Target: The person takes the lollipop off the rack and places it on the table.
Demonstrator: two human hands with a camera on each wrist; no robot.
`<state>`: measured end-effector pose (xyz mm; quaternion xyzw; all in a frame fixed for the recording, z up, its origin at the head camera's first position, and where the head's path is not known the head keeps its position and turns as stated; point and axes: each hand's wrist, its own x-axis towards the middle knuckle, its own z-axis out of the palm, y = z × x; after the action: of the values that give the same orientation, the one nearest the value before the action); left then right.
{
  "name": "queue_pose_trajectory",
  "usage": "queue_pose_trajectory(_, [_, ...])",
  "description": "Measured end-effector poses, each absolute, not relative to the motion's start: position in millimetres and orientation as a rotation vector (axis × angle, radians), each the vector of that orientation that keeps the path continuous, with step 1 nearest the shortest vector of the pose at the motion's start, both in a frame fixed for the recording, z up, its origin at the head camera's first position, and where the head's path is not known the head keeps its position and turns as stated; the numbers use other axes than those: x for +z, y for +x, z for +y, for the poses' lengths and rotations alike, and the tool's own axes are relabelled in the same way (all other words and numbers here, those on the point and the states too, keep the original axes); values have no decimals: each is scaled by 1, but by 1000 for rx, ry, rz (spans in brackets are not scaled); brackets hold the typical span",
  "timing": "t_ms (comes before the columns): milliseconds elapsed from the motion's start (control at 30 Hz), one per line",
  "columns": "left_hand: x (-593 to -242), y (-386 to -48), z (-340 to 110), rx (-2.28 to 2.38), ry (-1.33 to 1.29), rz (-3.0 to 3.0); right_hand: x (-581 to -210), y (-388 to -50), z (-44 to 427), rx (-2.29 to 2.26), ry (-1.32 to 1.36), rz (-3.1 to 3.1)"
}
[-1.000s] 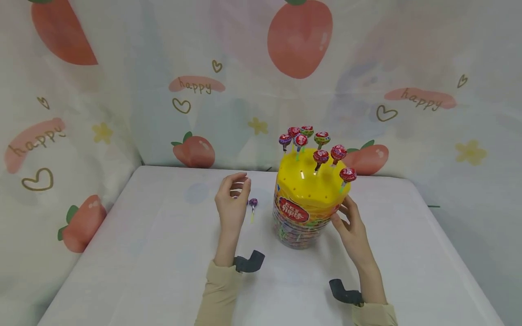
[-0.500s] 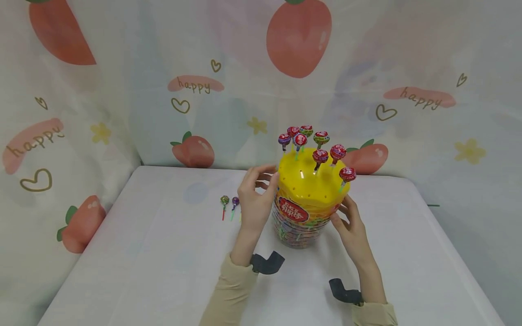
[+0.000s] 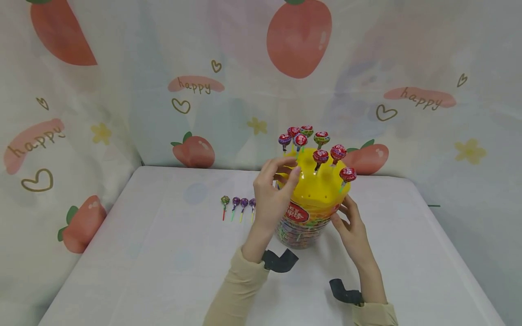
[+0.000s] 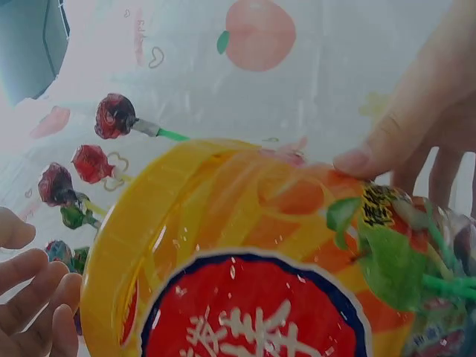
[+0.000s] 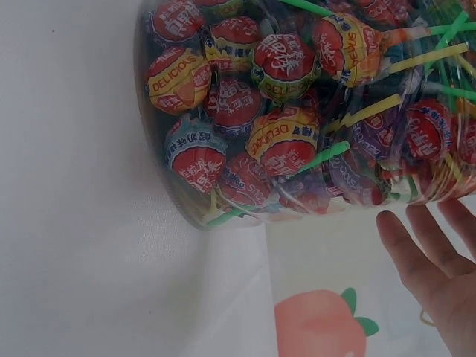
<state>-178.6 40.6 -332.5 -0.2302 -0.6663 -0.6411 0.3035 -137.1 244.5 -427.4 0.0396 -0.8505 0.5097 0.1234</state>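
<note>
A big clear jar (image 3: 302, 231) of wrapped lollipops stands on the table under a yellow lid (image 3: 316, 185) dotted with small holes. Several lollipops (image 3: 321, 156) stick upright out of that lid. My left hand (image 3: 274, 194) hovers at the lid's left side, thumb and fingers loosely bent and apart, with nothing visible between them. On the jar's right side, my right hand (image 3: 354, 228) rests with thumb in front and fingers farther back. The left wrist view shows its thumb against the printed label (image 4: 253, 312). Packed lollipops (image 5: 282, 141) fill the right wrist view.
Left of the jar, several lollipops (image 3: 244, 202) lie in a row on the white table (image 3: 163, 258), the last partly behind my left hand. A fruit-patterned cloth (image 3: 244, 54) hangs behind and at the sides.
My left hand has moved right, from beside the lollipop row to the lid, uncovering most of the row. The right hand and the jar have stayed in place.
</note>
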Motion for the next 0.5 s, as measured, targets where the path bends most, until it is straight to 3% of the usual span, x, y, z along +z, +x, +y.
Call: queue_pose_trajectory(500, [-311, -181, 59, -1650, -765, -1832, -427, -138, 245, 1487, 110, -2492])
